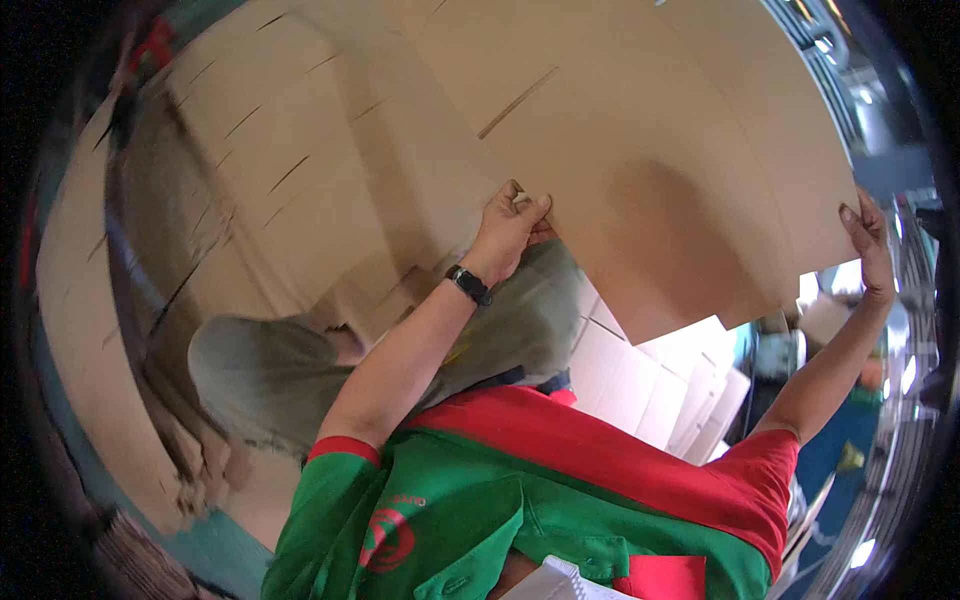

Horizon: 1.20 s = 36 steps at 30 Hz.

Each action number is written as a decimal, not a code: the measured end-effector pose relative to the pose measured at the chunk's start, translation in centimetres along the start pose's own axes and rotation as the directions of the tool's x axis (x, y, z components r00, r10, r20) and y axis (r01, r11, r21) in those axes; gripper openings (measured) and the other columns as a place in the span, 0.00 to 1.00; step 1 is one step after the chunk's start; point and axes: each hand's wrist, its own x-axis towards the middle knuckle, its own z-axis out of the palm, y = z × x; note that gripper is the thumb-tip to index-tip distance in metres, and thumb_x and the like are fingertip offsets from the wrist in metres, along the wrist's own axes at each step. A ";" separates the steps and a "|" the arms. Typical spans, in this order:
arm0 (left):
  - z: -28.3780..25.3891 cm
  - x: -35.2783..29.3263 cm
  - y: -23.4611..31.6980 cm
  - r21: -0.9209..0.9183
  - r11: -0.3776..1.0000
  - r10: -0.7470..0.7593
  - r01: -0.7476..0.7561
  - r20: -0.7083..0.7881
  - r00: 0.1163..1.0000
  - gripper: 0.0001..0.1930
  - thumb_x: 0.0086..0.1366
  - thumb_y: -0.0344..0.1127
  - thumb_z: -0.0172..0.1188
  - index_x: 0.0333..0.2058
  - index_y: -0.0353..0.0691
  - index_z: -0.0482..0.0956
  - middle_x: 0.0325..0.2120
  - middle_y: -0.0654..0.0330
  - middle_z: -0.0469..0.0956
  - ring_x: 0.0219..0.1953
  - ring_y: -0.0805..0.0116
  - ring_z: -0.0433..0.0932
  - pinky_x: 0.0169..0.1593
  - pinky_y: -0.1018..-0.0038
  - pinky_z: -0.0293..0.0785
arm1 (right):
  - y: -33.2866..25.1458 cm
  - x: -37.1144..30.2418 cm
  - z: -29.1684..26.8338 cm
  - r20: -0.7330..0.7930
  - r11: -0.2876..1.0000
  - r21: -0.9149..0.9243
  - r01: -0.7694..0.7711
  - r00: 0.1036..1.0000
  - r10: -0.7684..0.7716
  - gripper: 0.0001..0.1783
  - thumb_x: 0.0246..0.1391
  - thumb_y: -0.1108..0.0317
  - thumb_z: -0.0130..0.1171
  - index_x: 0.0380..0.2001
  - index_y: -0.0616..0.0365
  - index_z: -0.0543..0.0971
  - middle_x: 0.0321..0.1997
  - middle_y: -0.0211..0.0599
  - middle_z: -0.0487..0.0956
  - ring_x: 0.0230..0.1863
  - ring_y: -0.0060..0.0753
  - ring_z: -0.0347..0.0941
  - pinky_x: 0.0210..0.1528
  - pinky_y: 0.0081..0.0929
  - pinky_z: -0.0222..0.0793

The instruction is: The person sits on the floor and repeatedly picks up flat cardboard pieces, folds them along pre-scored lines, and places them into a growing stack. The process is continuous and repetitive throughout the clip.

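Note:
A large brown cardboard sheet (720, 150) with a narrow slot and fold creases spans the upper right, tilted in front of my body. My left hand (518, 222), below a dark wrist watch, pinches the sheet's left edge between thumb and fingers. At the far right my right hand (868, 240) grips the opposite edge, thumb on the near face and fingers partly hidden behind it. Farther left, more flat cardboard sheets (290, 130) with several short slits lie under and beside the held one.
Cardboard pieces with ragged ends (195, 470) are stacked at the left. Pale cardboard panels (625, 385) stand below the held sheet. My bent knee (250, 370) is close to the sheets. A spiral notebook (560, 580) is at the bottom edge; shiny metal racking curves along the right.

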 end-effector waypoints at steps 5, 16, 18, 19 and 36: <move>6.0 0.1 -6.2 0.267 0.938 -0.286 0.223 0.228 0.931 0.19 0.67 0.35 0.56 0.53 0.35 0.65 0.41 0.53 0.78 0.36 0.65 0.81 0.39 0.71 0.80 | 11.2 -15.6 -5.4 -0.295 0.941 0.113 -0.318 0.894 0.337 0.29 0.55 0.63 0.62 0.58 0.61 0.70 0.51 0.28 0.77 0.53 0.23 0.69 0.57 0.23 0.61; 4.8 1.2 -2.6 0.518 0.834 -0.319 0.190 0.170 0.932 0.28 0.66 0.42 0.59 0.60 0.37 0.62 0.45 0.50 0.76 0.40 0.62 0.81 0.40 0.70 0.81 | 31.0 -53.2 10.1 -0.058 0.274 0.623 -0.733 0.306 0.950 0.25 0.56 0.62 0.61 0.55 0.59 0.73 0.49 0.30 0.78 0.49 0.28 0.73 0.50 0.27 0.68; 2.2 2.0 0.5 0.554 0.827 -0.189 0.093 0.118 0.975 0.28 0.67 0.43 0.57 0.61 0.38 0.61 0.46 0.50 0.76 0.42 0.62 0.80 0.44 0.70 0.80 | 31.8 -57.5 14.9 0.156 0.069 0.653 -0.754 0.223 0.962 0.20 0.55 0.64 0.62 0.50 0.59 0.75 0.41 0.29 0.79 0.42 0.30 0.75 0.48 0.29 0.70; 0.9 2.2 2.5 0.605 0.796 -0.116 0.026 0.110 0.987 0.28 0.68 0.43 0.56 0.61 0.39 0.61 0.48 0.49 0.75 0.44 0.61 0.80 0.47 0.70 0.79 | 31.9 -59.2 17.9 0.155 0.023 0.687 -0.726 0.178 0.972 0.18 0.54 0.66 0.64 0.48 0.58 0.76 0.40 0.30 0.79 0.40 0.29 0.74 0.45 0.32 0.71; -26.6 -23.7 31.2 0.713 0.697 0.501 0.076 -0.560 0.660 0.30 0.66 0.47 0.57 0.61 0.38 0.61 0.58 0.53 0.69 0.53 0.56 0.74 0.57 0.62 0.70 | 33.5 -49.9 28.3 0.196 0.022 -0.839 -0.543 -0.266 0.944 0.29 0.42 0.58 0.69 0.50 0.51 0.76 0.50 0.43 0.79 0.52 0.44 0.75 0.51 0.44 0.72</move>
